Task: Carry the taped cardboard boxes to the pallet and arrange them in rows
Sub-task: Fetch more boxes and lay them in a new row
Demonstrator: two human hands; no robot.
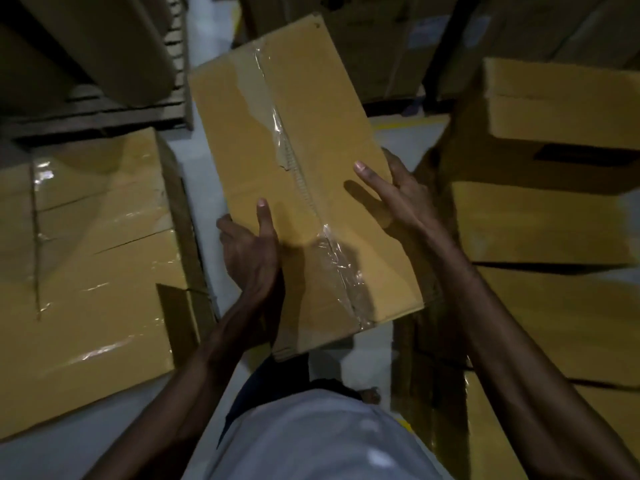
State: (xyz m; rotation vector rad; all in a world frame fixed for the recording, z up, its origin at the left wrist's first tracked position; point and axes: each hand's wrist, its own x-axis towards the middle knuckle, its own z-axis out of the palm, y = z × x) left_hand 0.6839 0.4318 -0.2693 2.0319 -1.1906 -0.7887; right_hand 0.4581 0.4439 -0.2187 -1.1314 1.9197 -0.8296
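A taped cardboard box [294,174] hangs in mid-air over a pale strip of floor [204,188], its long side pointing away from the carrier and a wrinkled band of clear tape [334,261] running down the top seam, ragged around the middle. The left hand [249,251] grips the near left edge, thumb flat on the top face and fingers wrapped over the side. The right hand [398,199] grips the right edge the same way, a little farther forward. A film-wrapped stack [86,271] stands close on the left and a stack of plain boxes [547,220] on the right; in the dim light no pallet can be identified with certainty. The step appears to be the carry. It would go best with the fingers worked under the base rather than relying on the torn seam, the box kept level through the narrow gap, and a square set-down tight against its neighbours.
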